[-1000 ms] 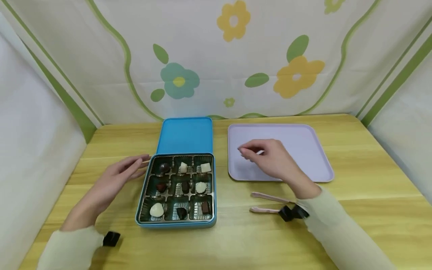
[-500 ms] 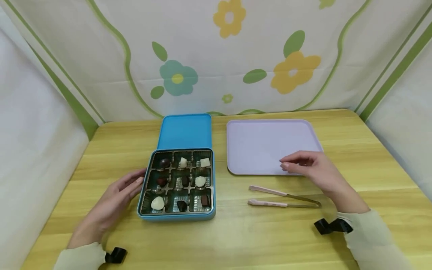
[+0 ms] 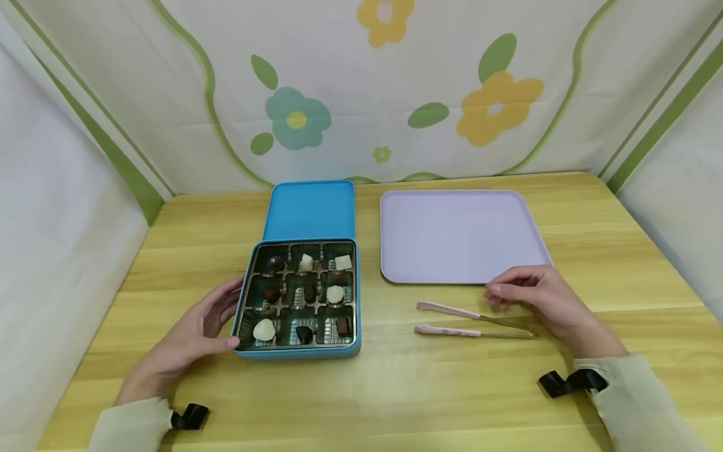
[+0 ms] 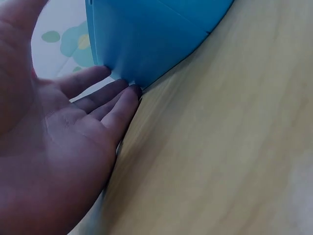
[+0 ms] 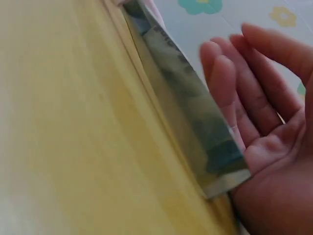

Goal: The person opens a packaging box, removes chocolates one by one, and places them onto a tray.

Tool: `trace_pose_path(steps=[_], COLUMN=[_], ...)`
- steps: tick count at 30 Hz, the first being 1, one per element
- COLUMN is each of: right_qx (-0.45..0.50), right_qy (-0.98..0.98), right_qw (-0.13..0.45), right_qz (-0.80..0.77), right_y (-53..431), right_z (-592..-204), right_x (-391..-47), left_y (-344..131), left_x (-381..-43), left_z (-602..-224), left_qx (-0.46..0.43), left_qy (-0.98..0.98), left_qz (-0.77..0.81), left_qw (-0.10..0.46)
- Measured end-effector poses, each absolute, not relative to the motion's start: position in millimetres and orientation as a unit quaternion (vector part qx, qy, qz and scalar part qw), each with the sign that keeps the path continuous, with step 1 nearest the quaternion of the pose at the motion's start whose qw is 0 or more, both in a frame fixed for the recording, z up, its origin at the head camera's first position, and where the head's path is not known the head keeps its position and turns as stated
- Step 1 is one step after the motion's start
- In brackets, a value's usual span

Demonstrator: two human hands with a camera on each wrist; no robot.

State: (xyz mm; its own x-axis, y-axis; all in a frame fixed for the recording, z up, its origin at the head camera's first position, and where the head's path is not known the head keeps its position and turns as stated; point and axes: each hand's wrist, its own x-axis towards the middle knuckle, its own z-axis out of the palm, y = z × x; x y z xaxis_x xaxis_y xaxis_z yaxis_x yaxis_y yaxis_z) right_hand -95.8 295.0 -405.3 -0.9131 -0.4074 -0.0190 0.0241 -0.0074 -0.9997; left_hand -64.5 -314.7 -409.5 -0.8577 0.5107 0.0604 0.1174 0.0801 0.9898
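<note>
A blue tin (image 3: 299, 355) holds chocolates in a divided insert, one piece in each compartment. Some pieces are dark, such as the rectangular chocolate (image 3: 342, 326); others are white, like the round white chocolate (image 3: 336, 294). My left hand (image 3: 189, 333) touches the tin's left side, thumb at the front corner; the left wrist view has its fingertips low against the blue wall (image 4: 151, 39). To the right, metal tongs with pink tips (image 3: 448, 330) lie spread on the table. My right hand (image 3: 548, 304), fingers loosely bent around nothing, is beside the bend of the tongs (image 5: 190, 103).
The blue lid (image 3: 310, 210) lies behind the tin. A lilac tray (image 3: 452, 235) sits behind the tongs, its front right corner behind my right hand. A flowered cloth (image 3: 373, 94) stands along the wooden table's (image 3: 395, 402) back edge.
My right hand has moved from over the tray to the right and down, beside the tongs. The left hand's thumb has spread to the tin's front left corner.
</note>
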Motion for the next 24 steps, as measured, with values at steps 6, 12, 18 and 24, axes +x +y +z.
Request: trace_pose_path(steps=[6,12,18,24], right_qx=[-0.173,-0.196,-0.249,-0.285], right_qy=[0.676,0.73,0.765,0.791], right_qw=[0.16,0.193,0.188,0.154], right_qz=[-0.698,-0.626,-0.564,-0.519], right_y=[300.0,303.8,299.7,295.7], right_z=[-411.0,-406.6,-407.0,-408.8], right_x=[-93.6,-93.1,-90.6,-87.5], left_y=[-311.9,-306.3,-306.6,-304.8], left_x=[-62.2,-62.6,-60.9,-61.7], left_z=[-407.0,-400.8,-402.8,-403.6], left_qx=[0.224,0.211,0.213,0.229], left_qy=[0.746,0.766,0.769,0.698], left_qz=[0.604,0.582,0.576,0.645], left_qw=[0.168,0.173,0.178,0.209])
